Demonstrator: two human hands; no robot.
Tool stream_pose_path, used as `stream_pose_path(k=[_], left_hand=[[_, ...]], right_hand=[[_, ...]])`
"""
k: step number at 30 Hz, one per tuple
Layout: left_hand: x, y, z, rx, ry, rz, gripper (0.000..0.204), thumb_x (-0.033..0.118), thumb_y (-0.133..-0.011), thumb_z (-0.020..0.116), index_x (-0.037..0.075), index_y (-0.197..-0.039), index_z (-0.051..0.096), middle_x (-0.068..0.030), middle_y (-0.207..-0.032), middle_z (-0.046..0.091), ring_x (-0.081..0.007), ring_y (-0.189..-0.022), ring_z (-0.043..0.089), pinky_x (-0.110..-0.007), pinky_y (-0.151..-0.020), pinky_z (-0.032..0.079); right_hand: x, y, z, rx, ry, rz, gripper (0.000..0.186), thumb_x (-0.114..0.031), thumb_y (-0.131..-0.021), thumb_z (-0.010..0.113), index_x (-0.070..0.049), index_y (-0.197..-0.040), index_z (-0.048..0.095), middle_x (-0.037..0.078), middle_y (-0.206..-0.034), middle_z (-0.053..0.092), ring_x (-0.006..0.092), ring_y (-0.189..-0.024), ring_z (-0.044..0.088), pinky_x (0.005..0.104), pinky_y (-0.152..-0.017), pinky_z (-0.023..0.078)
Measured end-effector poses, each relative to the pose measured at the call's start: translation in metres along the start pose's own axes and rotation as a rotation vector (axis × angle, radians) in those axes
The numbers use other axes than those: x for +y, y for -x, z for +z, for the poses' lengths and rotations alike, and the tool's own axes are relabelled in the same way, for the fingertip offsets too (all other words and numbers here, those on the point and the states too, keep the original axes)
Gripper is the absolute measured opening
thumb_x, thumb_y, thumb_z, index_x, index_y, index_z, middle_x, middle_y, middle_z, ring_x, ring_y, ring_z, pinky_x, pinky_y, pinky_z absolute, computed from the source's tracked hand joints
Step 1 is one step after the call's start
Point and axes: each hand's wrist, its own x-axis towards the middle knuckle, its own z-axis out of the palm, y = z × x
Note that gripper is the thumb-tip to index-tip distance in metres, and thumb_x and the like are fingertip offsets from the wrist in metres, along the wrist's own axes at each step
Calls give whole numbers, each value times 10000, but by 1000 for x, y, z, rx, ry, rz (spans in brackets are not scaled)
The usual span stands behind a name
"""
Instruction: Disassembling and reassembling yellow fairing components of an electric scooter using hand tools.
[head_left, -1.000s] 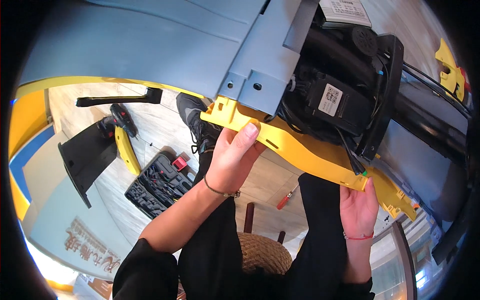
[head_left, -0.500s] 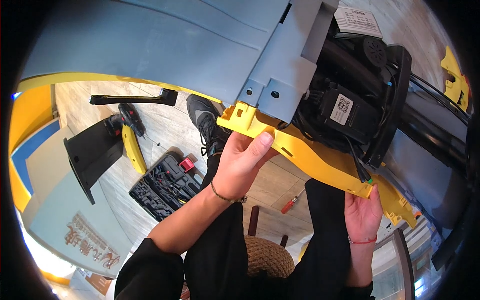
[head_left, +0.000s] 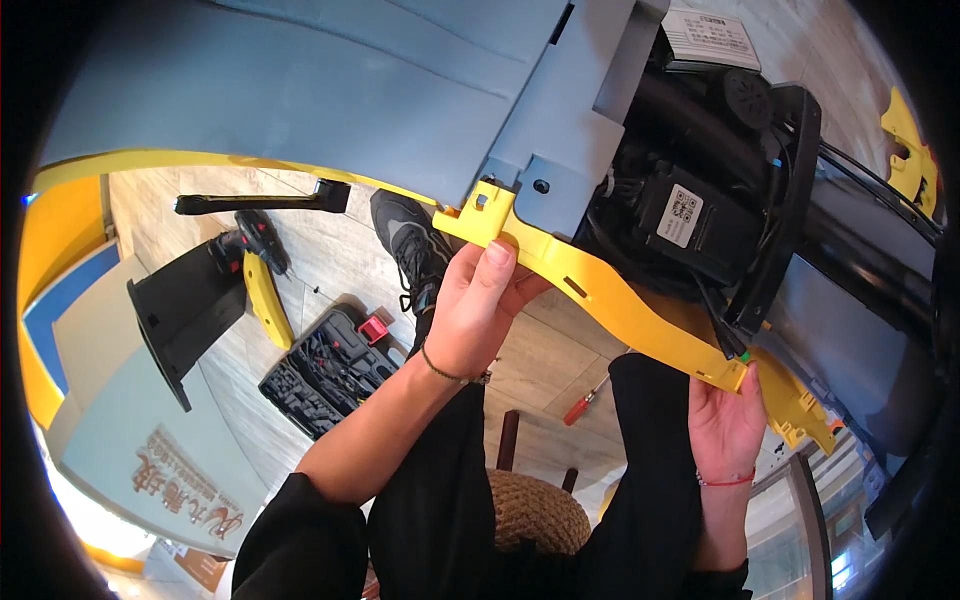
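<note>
A long, curved yellow plastic trim panel (head_left: 612, 297) spans both my hands. My left hand (head_left: 472, 310) grips its left part, thumb on the face and fingers behind. The panel's slotted left end lies against the lower corner of the large grey plastic housing (head_left: 300, 85), overlapping its edge. My right hand (head_left: 727, 425) pinches the lower edge near the right end, beside a cable with a green tip (head_left: 744, 356). Behind the panel are a black box (head_left: 690, 218) with a white label, a black tube and bundled wires. A screw hole (head_left: 541, 186) shows in the grey housing.
On the floor at left are an open tool case (head_left: 325, 375), a cordless drill (head_left: 262, 240), a black bar (head_left: 262, 200), a black panel (head_left: 190, 305) and a yellow strip (head_left: 266, 300). A screwdriver (head_left: 577, 411) lies between my legs. Another yellow piece (head_left: 905, 150) lies at far right.
My left hand has moved up and left with the panel's left end, which now overlaps the grey housing's corner. The right hand has stayed nearly in place.
</note>
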Motion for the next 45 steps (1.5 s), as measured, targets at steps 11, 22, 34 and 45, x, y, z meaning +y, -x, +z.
stream_pose_path(k=[11, 22, 34, 45], left_hand=[[-13, -6, 18, 70, 66, 34, 580, 575, -941, 475, 144, -1328, 443, -15, -1257, 538, -209, -1202, 489, -425, -1048, 364], [-15, -18, 13, 193, 67, 63, 590, 617, -962, 386, 104, -1183, 573, -29, -1136, 631, -196, -1092, 572, -382, -986, 405], [-18, -12, -4, 129, 51, 4, 521, 598, -962, 409, 154, -1195, 554, -13, -1123, 616, -187, -1085, 562, -379, -978, 398], [-33, 0, -7, 83, 52, -47, 568, 607, -950, 426, 156, -1282, 521, -22, -1243, 593, -212, -1169, 541, -424, -1014, 390]], right_hand=[[5, -2, 4, -56, -21, -10, 365, -251, -979, 548, -29, -1268, 525, 148, -1259, 590, 296, -1203, 557, 458, -1033, 469], [5, -23, -9, -275, 80, -124, 267, -118, -952, 592, -37, -1206, 608, 119, -1206, 630, 235, -1138, 598, 395, -1008, 477], [-1, -16, -24, -127, 129, -48, 336, -132, -966, 522, -27, -1286, 521, 115, -1309, 563, 277, -1242, 510, 451, -1070, 379], [-13, 0, -18, 137, 496, -637, 261, -15, -841, 675, -4, -1098, 631, 59, -1031, 667, 151, -916, 633, 299, -820, 504]])
